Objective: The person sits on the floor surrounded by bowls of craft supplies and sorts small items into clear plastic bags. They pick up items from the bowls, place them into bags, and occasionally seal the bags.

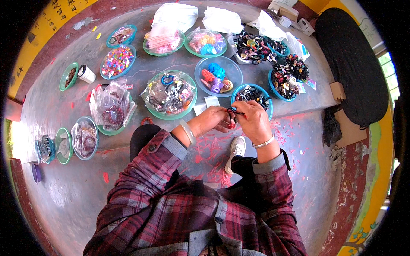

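Both hands meet in front of my chest over a black elastic hair tie (232,112) with a small red piece at its lower end. My left hand (212,119) pinches it from the left, the fingers curled. From the right, my right hand (254,120) grips the same hair tie between thumb and fingers. Just beyond them a blue basket of black hair ties (269,102) is partly covered by my right hand. Left of the hands stands a green basket (188,109) of bagged hair ties, with a small white card (212,101) beside it.
Several more baskets of beads and hair accessories spread across the raised grey ledge, among them a clear blue bowl (200,83) of coloured scrunchies. A white cup (86,74) stands at the left. Red scraps (209,160) litter the lower floor. A long black object (352,64) leans at the right.
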`<state>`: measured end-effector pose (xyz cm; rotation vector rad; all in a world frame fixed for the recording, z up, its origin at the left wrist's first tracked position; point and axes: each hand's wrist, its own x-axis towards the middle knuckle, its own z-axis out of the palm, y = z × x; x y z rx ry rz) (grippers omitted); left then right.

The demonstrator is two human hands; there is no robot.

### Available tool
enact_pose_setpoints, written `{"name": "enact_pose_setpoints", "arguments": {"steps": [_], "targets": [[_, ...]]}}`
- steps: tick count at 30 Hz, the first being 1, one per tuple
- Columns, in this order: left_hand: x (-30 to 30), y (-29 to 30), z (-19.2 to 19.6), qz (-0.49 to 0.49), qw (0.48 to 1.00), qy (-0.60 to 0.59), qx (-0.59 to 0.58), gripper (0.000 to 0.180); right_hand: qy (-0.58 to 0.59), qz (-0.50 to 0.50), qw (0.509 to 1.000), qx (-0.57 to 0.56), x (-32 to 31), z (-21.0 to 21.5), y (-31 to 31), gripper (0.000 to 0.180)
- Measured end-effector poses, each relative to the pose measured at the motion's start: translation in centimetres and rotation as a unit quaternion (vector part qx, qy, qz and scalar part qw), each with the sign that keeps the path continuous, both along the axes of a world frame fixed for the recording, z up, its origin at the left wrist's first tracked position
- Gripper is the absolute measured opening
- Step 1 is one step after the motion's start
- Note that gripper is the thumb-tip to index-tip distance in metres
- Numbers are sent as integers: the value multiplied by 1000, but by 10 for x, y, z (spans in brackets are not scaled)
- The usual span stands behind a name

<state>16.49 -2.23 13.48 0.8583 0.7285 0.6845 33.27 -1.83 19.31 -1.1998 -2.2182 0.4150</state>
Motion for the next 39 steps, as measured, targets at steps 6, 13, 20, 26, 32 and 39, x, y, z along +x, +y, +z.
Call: {"name": "enact_pose_setpoints", "arguments": {"steps": [6, 13, 20, 26, 32, 39], "targets": [[-3, 1, 5, -15, 999, 10, 37, 34, -56, -10, 998, -5, 3, -8, 2, 22], [-3, 4, -5, 14, 997, 14, 77, 37, 32, -19, 999, -18, 4, -1, 4, 18], [1, 3, -6, 21, 994, 3, 111, 38, -7, 23, 997, 74, 7, -9, 8, 13], [-2, 3, -1, 55, 994, -5, 95, 36, 90, -74, 993, -10, 8, -7, 9, 25], [-3, 5, 1, 149, 982, -97, 68, 36, 286, -20, 901, -327, 13, -29, 11, 32], [-5, 6, 6, 149, 979, -138, 27, 35, 275, -52, 906, -317, 7, -41, 13, 22]]}}
